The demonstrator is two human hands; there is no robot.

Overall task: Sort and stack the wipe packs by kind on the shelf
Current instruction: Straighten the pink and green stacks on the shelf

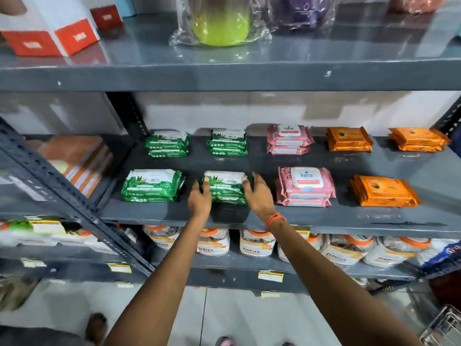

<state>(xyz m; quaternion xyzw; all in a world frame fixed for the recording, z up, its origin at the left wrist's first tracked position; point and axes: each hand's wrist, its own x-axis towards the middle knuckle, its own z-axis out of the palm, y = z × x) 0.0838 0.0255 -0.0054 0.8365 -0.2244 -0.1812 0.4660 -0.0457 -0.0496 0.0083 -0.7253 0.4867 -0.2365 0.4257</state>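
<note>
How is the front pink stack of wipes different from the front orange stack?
The front pink stack is pink with a big white flap on top; the front orange stack is orange with small dark marks instead. The pink stack sits nearer the hands; the orange stack is further right. The pink stack looks a bit bulkier. Both lie flat in the shelf's front row, untouched.
</note>
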